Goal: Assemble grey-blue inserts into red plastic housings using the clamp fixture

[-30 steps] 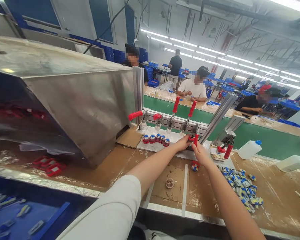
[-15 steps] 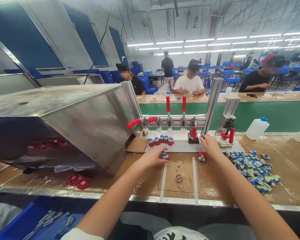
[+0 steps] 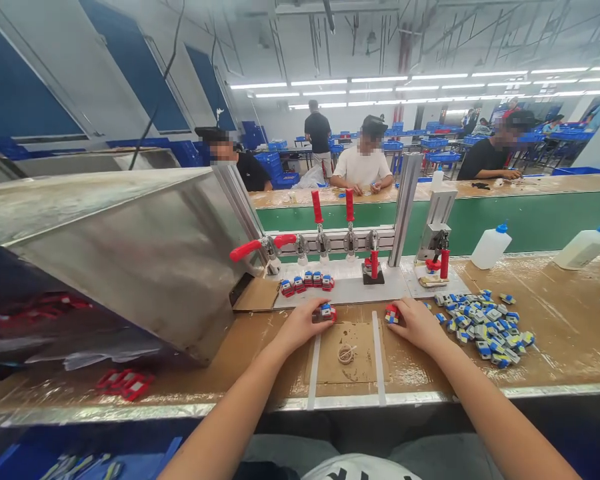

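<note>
Brown bench (image 3: 570, 323); left block (image 3: 327, 311) between left hand (image 3: 304, 325) fingertips, right block (image 3: 391, 313) between right hand (image 3: 419, 325) fingertips; clamping unclear.

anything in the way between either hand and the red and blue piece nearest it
Nothing visible is. The left hand has one red-and-blue piece between its thumb and fingers; the right hand is right at another such piece.
</note>
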A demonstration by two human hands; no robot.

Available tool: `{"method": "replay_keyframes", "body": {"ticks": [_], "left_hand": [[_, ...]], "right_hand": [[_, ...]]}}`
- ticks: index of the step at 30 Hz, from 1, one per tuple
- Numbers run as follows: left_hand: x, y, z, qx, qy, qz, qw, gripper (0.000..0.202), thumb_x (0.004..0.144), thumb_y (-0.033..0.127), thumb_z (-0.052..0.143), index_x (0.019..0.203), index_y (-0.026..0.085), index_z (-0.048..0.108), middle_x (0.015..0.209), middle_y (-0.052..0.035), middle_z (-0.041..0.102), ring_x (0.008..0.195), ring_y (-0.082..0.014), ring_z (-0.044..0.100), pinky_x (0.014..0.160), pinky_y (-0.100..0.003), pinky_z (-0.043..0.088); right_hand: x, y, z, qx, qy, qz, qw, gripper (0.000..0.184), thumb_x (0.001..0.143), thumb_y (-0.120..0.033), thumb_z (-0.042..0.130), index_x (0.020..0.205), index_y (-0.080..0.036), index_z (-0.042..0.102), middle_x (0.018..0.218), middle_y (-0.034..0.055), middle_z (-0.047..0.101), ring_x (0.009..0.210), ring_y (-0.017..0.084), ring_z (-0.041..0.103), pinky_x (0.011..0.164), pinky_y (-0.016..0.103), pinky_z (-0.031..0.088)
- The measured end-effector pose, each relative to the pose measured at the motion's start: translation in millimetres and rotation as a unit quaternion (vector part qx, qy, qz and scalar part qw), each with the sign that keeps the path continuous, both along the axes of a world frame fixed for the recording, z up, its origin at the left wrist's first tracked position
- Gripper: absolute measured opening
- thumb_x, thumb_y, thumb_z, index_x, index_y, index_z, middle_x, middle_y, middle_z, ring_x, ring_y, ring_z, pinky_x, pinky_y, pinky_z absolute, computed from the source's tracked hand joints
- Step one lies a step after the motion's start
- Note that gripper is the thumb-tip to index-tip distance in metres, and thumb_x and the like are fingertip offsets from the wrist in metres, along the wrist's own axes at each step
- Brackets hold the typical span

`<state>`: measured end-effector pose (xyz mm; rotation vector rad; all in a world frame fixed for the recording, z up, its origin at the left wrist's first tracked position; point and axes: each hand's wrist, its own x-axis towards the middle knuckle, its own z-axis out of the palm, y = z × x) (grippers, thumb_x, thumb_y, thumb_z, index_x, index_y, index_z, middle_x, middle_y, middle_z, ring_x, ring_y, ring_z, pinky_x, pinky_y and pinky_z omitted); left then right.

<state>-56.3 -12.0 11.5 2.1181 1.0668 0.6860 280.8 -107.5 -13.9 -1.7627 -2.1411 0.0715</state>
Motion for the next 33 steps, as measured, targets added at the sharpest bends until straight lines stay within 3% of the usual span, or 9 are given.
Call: {"method": "replay_keyframes", "body": {"ticks": [3, 6, 10, 13, 17, 20, 24, 29, 33], "left_hand": [[20.5, 0.6, 16.0, -0.127, -0.107, -0.039, 0.985, 0.061, 0.076, 0.041, 0.081, 0.129, 0.019, 0.06, 0.117, -0.0109, 0.071, 0.103, -0.0254, 0.07, 0.093, -0.04, 0.057], [52.9, 0.5, 39.1, -0.197, -0.171, -0.104, 0.96, 0.06, 0.073, 0.039, 0.086, 0.122, 0.018, 0.058, 0.11, -0.0099, 0.072, 0.1, -0.0228, 0.07, 0.091, -0.036, 0.055], [105.6, -1.2, 60.6, -0.186, -0.168, -0.181, 0.951, 0.055, 0.072, 0.032, 0.087, 0.116, 0.02, 0.056, 0.109, -0.0066, 0.068, 0.096, -0.0177, 0.067, 0.088, -0.031, 0.053], [141.4, 0.2, 62.1, -0.147, -0.101, -0.213, 0.96, 0.055, 0.075, 0.031, 0.083, 0.122, 0.023, 0.057, 0.115, -0.0057, 0.067, 0.094, -0.0164, 0.065, 0.084, -0.028, 0.051], [174.4, 5.2, 55.9, -0.09, -0.053, -0.218, 0.97, 0.055, 0.076, 0.027, 0.079, 0.126, 0.024, 0.058, 0.11, -0.0045, 0.069, 0.094, -0.0166, 0.062, 0.082, -0.028, 0.049], [184.9, 6.0, 56.0, -0.072, -0.065, -0.232, 0.968, 0.059, 0.076, 0.026, 0.077, 0.13, 0.023, 0.053, 0.116, -0.0063, 0.067, 0.088, -0.0144, 0.063, 0.081, -0.028, 0.05], [188.2, 4.9, 63.8, -0.02, -0.056, -0.226, 0.972, 0.059, 0.076, 0.023, 0.073, 0.133, 0.022, 0.053, 0.124, -0.009, 0.065, 0.093, -0.0156, 0.064, 0.088, -0.03, 0.052], [210.9, 18.4, 61.6, 0.02, 0.009, -0.197, 0.98, 0.062, 0.07, 0.015, 0.067, 0.132, 0.023, 0.064, 0.125, -0.0072, 0.065, 0.105, -0.0212, 0.064, 0.096, -0.032, 0.051], [255.3, 41.6, 43.4, -0.061, 0.03, -0.1, 0.993, 0.052, 0.065, 0.016, 0.073, 0.117, 0.018, 0.072, 0.107, -0.006, 0.072, 0.096, -0.0237, 0.066, 0.09, -0.034, 0.052]], "right_hand": [[6.4, -15.9, 5.7, 0.017, 0.015, -0.019, 1.0, 0.033, 0.087, -0.04, 0.072, 0.112, -0.02, 0.066, 0.109, 0.0114, 0.066, 0.102, 0.031, 0.062, 0.089, 0.042, 0.047], [23.1, -23.8, 15.4, 0.084, 0.115, -0.047, 0.989, 0.036, 0.092, -0.045, 0.064, 0.121, -0.023, 0.062, 0.116, 0.0109, 0.065, 0.108, 0.029, 0.061, 0.093, 0.041, 0.047], [74.9, -10.3, 25.9, 0.202, 0.255, -0.174, 0.929, 0.029, 0.091, -0.041, 0.058, 0.111, -0.02, 0.062, 0.105, 0.0103, 0.066, 0.093, 0.025, 0.062, 0.09, 0.04, 0.049], [126.0, 13.4, 29.7, 0.221, 0.358, -0.278, 0.864, 0.033, 0.082, -0.031, 0.054, 0.111, -0.017, 0.06, 0.104, 0.0119, 0.066, 0.091, 0.025, 0.061, 0.089, 0.042, 0.05], [166.6, 49.6, 34.0, 0.156, 0.407, -0.249, 0.865, 0.041, 0.072, -0.019, 0.048, 0.11, -0.017, 0.064, 0.102, 0.0095, 0.071, 0.084, 0.02, 0.066, 0.082, 0.035, 0.054], [168.4, 68.3, 35.4, 0.112, 0.423, -0.215, 0.873, 0.036, 0.073, -0.018, 0.049, 0.103, -0.018, 0.067, 0.091, 0.0061, 0.073, 0.07, 0.016, 0.065, 0.073, 0.03, 0.054], [154.4, 68.4, 33.4, 0.099, 0.45, -0.205, 0.863, 0.034, 0.093, -0.036, 0.035, 0.104, -0.018, 0.063, 0.076, 0.0046, 0.069, 0.064, 0.019, 0.065, 0.061, 0.031, 0.052], [133.3, 40.5, 39.4, 0.106, 0.453, -0.179, 0.867, 0.035, 0.096, -0.054, 0.04, 0.103, -0.023, 0.055, 0.081, 0.0035, 0.071, 0.081, 0.024, 0.069, 0.076, 0.038, 0.055], [118.3, 19.3, 68.2, 0.137, 0.545, -0.139, 0.815, 0.036, 0.098, -0.058, 0.039, 0.112, -0.025, 0.048, 0.066, -0.0028, 0.062, 0.062, 0.022, 0.063, 0.065, 0.036, 0.053]]}}
